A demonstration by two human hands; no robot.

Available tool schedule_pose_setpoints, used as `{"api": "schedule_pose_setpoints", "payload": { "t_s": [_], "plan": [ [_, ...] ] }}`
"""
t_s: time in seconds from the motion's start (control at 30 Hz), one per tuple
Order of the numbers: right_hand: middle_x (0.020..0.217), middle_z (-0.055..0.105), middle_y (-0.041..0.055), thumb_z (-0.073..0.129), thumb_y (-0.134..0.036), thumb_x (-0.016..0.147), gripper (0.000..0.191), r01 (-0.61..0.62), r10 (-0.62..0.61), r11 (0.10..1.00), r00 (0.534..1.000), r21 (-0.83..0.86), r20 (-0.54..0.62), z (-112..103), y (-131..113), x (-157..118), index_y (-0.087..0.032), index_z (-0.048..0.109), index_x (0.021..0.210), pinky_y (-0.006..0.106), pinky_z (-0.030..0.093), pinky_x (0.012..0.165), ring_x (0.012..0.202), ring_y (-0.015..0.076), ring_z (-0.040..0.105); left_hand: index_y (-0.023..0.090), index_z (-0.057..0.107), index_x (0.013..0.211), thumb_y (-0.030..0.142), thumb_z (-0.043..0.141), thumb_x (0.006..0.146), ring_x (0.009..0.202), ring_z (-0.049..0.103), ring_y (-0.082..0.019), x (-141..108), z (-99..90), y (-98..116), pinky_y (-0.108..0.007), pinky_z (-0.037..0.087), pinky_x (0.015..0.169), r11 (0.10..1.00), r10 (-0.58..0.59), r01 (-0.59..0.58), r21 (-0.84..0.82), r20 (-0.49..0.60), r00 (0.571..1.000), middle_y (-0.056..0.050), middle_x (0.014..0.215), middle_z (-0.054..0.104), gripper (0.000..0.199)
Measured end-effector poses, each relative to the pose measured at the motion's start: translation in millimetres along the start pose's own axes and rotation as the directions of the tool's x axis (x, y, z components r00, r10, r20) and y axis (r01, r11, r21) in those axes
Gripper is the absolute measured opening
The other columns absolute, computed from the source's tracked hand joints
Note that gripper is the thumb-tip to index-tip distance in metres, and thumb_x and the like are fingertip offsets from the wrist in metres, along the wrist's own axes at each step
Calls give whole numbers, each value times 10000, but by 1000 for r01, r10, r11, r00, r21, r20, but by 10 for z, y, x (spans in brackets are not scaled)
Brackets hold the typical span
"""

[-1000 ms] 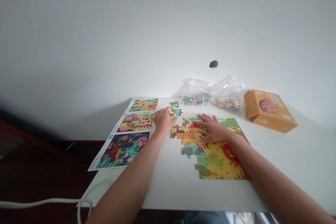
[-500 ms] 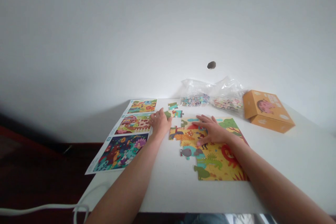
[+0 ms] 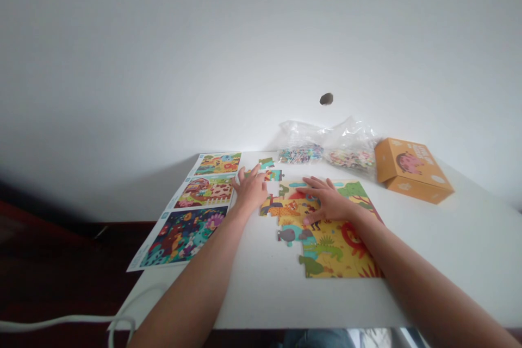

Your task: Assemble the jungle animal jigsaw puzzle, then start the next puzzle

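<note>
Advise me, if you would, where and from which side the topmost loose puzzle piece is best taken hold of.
I would pinch the topmost loose piece by two opposite edges, coming from above with the left hand, the nearer hand. It lies flat on the table, so a side approach offers little to grip, and a small gap separates it from the next piece.

One left hand (image 3: 250,189), one right hand (image 3: 328,201), one part-built jigsaw puzzle (image 3: 330,250), two loose jigsaw pieces (image 3: 266,163) near the white table's (image 3: 428,261) far edge, three picture panels on one printed sheet (image 3: 183,236) along its left edge, two clear plastic bags (image 3: 300,155) at its far edge, one orange box (image 3: 410,166) near its far right corner
</note>
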State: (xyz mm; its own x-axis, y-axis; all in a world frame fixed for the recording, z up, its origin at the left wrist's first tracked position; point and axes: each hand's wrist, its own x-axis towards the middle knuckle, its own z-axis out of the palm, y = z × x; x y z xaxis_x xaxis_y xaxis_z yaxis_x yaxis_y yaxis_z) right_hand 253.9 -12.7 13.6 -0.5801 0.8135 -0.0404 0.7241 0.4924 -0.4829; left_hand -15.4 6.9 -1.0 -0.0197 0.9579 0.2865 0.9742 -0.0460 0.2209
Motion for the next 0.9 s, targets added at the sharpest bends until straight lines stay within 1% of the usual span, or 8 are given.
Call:
{"api": "schedule_pose_setpoints", "payload": {
  "t_s": [0.1, 0.2, 0.33, 0.43, 0.57, 0.63, 0.77, 0.9],
  "plan": [
    [1631, 220, 96, 726, -770, 612, 998, 2, -2, 1000, 1000, 2, -3, 2, 7, 4, -336, 459, 1470, 687, -25, 1156, 1495, 416, 128, 306, 718, 990, 315, 576, 874, 1390, 280, -415, 15, 17, 5, -760, 223, 1042, 999, 18, -18, -50, 4, 1000, 13, 1479, 514, 183],
    [1631, 220, 97, 726, -767, 614, 992, 4, -4, 1000, 1000, 5, -3, 5, 15, 7, -335, 463, 1468, 691, -22, 1153, 1493, 420, 132, 273, 707, 934, 370, 607, 864, 1376, 309, -404, 25, 16, 5, -751, 210, 1048, 996, 11, -10, -87, 10, 1000, -17, 1405, 588, 156],
    [1634, 210, 96, 721, -770, 618, 992, 7, -7, 1000, 1000, 5, 0, 11, 23, 7, -348, 450, 1473, 688, -31, 1152, 1499, 407, 118, 285, 700, 974, 385, 639, 844, 1298, 404, -359, 41, 15, 5, -669, 244, 1064, 994, -6, 8, -113, 22, 1000, -42, 1180, 711, 176],
    [1636, 202, 95, 718, -771, 619, 991, 5, -5, 1000, 1000, 6, 0, 9, 24, 3, -348, 448, 1474, 682, -36, 1155, 1503, 401, 104, 281, 714, 925, 376, 652, 828, 1214, 453, -333, 53, 16, 9, -586, 293, 1048, 994, -6, 6, -107, 2, 1000, -34, 1157, 718, 149],
    [1635, 205, 91, 718, -772, 617, 991, 0, 0, 1000, 1000, 7, 7, -3, 13, -2, -348, 452, 1472, 676, -36, 1158, 1502, 400, 113, 321, 695, 1131, 298, 618, 833, 1142, 473, -317, 43, 6, 14, -522, 325, 1013, 997, 19, -20, -75, -19, 1000, -32, 1187, 708, 308],
    [1635, 206, 93, 715, -775, 619, 990, -1, 1, 1000, 1000, 3, 6, -6, 7, -3, -345, 453, 1472, 673, -34, 1159, 1503, 394, 116, 354, 695, 1155, 288, 583, 857, 1157, 461, -310, 26, 0, 19, -501, 314, 1021, 995, 73, -74, -67, -14, 997, -7, 1241, 684, 326],
    [1637, 199, 96, 710, -782, 618, 995, -5, 5, 1000, 1000, 0, 4, -4, 2, -3, -339, 455, 1471, 670, -32, 1160, 1504, 390, 114, 356, 754, 1011, 383, 592, 873, 1209, 432, -315, -2, -5, 36, -485, 304, 1025, 991, 106, -106, -78, -2, 994, 24, 1314, 640, 214],
    [1634, 211, 94, 716, -774, 619, 993, -1, 1, 1000, 1000, 9, 4, -9, -5, -4, -343, 451, 1473, 673, -36, 1159, 1501, 398, 118, 281, 733, 815, 455, 691, 800, 1188, 457, -317, 9, -13, 42, -465, 336, 997, 994, 52, -55, -95, -35, 998, 14, 1203, 694, 180]
  ]
}}
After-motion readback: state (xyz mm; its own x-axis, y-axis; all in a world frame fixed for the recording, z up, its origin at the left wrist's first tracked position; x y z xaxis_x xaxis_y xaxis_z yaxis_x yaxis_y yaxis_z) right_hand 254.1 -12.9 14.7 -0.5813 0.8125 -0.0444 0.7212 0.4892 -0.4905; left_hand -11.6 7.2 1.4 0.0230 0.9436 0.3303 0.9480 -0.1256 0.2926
